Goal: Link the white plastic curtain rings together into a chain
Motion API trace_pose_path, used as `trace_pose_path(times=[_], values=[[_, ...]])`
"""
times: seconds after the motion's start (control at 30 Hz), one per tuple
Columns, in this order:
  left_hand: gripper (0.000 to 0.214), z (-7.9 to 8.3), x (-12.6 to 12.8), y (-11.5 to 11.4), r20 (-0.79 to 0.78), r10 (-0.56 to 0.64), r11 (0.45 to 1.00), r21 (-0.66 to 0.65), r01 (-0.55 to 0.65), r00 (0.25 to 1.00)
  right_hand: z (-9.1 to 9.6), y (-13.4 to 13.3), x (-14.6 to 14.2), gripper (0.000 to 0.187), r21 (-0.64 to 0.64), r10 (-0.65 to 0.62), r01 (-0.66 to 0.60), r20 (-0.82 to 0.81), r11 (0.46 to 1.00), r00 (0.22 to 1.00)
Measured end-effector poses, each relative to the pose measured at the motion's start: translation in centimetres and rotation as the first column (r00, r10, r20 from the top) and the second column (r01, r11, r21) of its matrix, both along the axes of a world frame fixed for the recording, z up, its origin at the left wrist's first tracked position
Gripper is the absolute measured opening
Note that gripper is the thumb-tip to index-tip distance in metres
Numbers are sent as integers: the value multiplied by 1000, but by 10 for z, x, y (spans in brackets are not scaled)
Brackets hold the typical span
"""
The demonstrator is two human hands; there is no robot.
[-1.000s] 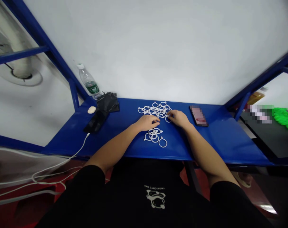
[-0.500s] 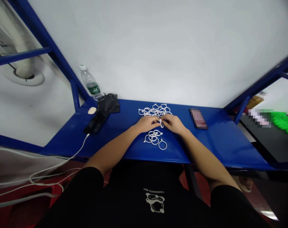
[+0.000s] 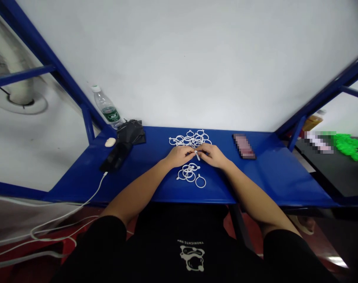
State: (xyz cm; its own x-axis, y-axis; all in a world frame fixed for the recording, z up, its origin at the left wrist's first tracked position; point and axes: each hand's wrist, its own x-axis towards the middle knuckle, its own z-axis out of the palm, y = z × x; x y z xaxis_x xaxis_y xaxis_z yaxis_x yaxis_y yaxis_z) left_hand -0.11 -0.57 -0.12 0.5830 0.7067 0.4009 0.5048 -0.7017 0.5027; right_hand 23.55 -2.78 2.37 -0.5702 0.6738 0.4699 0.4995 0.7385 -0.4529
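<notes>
Between the fingertips of both hands is a white ring point(image 3: 198, 156), seen nearly edge-on, with a small knob at its top. My left hand point(image 3: 180, 156) pinches it from the left, fingers closed at the knob. From the other side my right hand point(image 3: 212, 155) grips it, fingers curled. Beyond the hands lies a pile of white rings point(image 3: 188, 138), partly hidden by my fingers. Nearer to me, several more rings point(image 3: 188, 173) overlap in a small group, and a single ring point(image 3: 200, 181) rests just to their right.
The blue table point(image 3: 255, 181) meets a white wall point(image 3: 179, 70). At left are a water bottle point(image 3: 108, 110), a crumpled black bag point(image 3: 131, 132), a black device point(image 3: 115, 156) with a white cable point(image 3: 96, 188), and a beige oval object point(image 3: 110, 142). A phone point(image 3: 244, 146) lies at right.
The held ring has turned to a more slanted, edge-on angle between my fingers. Both hands stay close together. The whole view has shifted slightly; the piles look unchanged.
</notes>
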Motion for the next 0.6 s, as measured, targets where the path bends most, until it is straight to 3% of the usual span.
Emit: trace_pose_path(times=[0.4, 0.5, 0.6], values=[[20, -3, 2, -1, 30, -33, 991, 132, 29, 999, -5, 1, -6, 26, -12, 18, -19, -84, 1000, 996], [20, -1, 0, -2, 81, -47, 986, 161, 33, 996, -4, -1, -7, 30, -91, -6, -5, -116, 996, 993], [26, 2, -2, -1, 175, -48, 989, 145, 22, 983, -2, -2, -4, 34, -266, 13, -53, -148, 963, 989]])
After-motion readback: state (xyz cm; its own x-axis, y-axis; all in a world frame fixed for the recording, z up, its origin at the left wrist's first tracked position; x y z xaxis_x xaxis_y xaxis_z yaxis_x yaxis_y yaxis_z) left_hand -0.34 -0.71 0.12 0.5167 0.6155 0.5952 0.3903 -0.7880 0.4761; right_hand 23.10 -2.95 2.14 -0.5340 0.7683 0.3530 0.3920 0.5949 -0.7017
